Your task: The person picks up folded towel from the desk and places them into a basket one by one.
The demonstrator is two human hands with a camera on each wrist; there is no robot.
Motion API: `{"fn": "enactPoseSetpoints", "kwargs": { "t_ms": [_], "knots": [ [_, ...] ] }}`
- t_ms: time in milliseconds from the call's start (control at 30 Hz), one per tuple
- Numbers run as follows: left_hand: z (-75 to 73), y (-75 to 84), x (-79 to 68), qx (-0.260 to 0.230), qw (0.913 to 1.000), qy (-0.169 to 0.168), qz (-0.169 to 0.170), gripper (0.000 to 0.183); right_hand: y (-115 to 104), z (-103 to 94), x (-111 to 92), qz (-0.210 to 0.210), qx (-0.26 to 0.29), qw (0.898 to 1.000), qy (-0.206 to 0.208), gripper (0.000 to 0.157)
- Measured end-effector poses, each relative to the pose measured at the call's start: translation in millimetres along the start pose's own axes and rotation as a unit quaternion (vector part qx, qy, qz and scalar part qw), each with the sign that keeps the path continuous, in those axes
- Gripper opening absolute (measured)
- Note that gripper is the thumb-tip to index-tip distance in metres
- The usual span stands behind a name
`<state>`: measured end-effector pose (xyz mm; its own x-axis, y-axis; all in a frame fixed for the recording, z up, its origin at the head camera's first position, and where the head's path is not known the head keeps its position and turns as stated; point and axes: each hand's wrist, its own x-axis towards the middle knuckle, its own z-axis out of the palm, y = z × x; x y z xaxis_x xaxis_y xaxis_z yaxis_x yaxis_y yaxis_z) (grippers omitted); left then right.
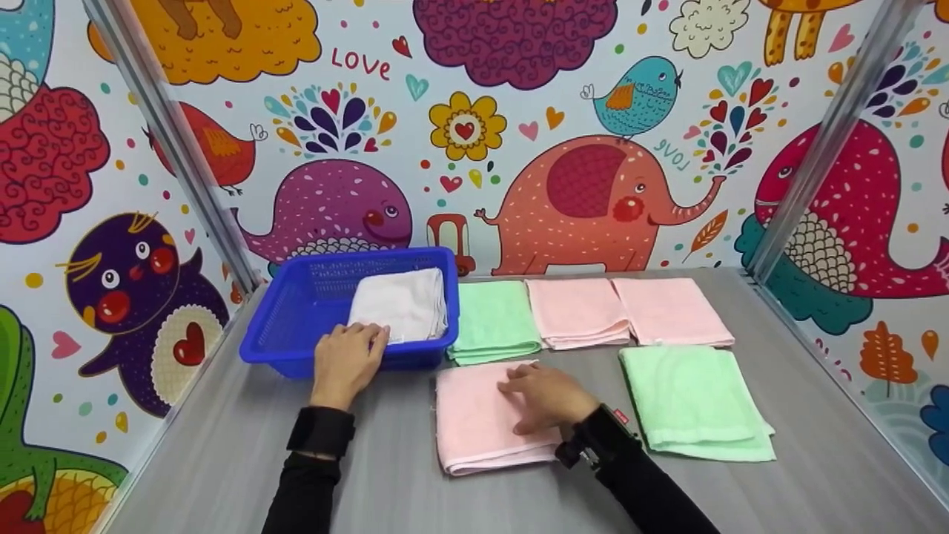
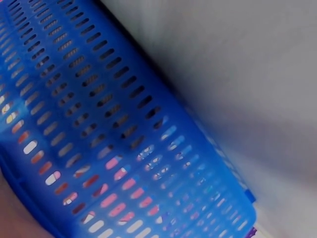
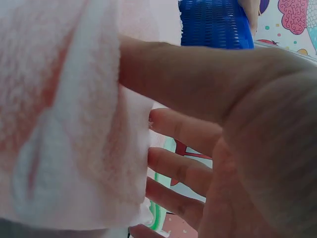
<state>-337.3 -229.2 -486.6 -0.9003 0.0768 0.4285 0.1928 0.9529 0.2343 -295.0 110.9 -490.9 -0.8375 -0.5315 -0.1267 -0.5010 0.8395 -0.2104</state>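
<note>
A blue perforated plastic basket (image 1: pixel 296 348) stands at the left back. My left hand (image 1: pixel 347 367) grips its near rim, fingers over the edge beside a folded white towel (image 1: pixel 400 300) inside. In the left wrist view, the basket's slotted wall (image 2: pixel 99 99) fills much of the picture. A folded pink towel (image 1: pixel 474 423) lies in front, and my right hand (image 1: pixel 549 399) rests on its right part with fingers spread. The right wrist view shows the thumb against the pink towel (image 3: pixel 59 124) and the other fingers (image 3: pixel 181 168) loosely bent at its edge.
Right of the basket, along the back, lie a folded green towel (image 1: pixel 493 319) and two folded pink towels, one (image 1: pixel 578 310) beside the other (image 1: pixel 675 310). Another green towel (image 1: pixel 693 400) lies at the right. Printed wall panels (image 1: pixel 474 200) enclose the grey tabletop (image 1: pixel 400 475).
</note>
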Motion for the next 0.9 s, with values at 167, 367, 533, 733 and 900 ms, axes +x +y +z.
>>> {"fn": "enactPoseSetpoints", "kwargs": {
  "t_ms": [167,367,533,733,900],
  "knots": [
    [0.1,2.0,-3.1,-0.003,0.9999,-0.008,-0.007,0.048,3,4.7,0,0.004,0.029,1.000,-0.002,0.075],
    [-7.4,19.6,-9.6,-0.012,0.9985,0.045,0.030,0.039,11,6.7,5,-0.014,0.120,0.992,0.030,0.070],
    [-11.7,43.5,-17.3,-0.007,0.9815,0.166,0.095,0.023,21,5.0,6,-0.014,0.184,0.976,0.118,0.083],
    [-2.9,70.1,-41.3,-0.044,0.9962,-0.007,0.075,0.043,26,2.8,2,0.082,0.221,0.966,0.109,0.100],
    [3.5,88.9,-55.6,-0.124,0.9609,-0.247,0.021,0.080,23,6.2,-1,0.107,0.240,0.962,0.077,0.108]
  ]
}}
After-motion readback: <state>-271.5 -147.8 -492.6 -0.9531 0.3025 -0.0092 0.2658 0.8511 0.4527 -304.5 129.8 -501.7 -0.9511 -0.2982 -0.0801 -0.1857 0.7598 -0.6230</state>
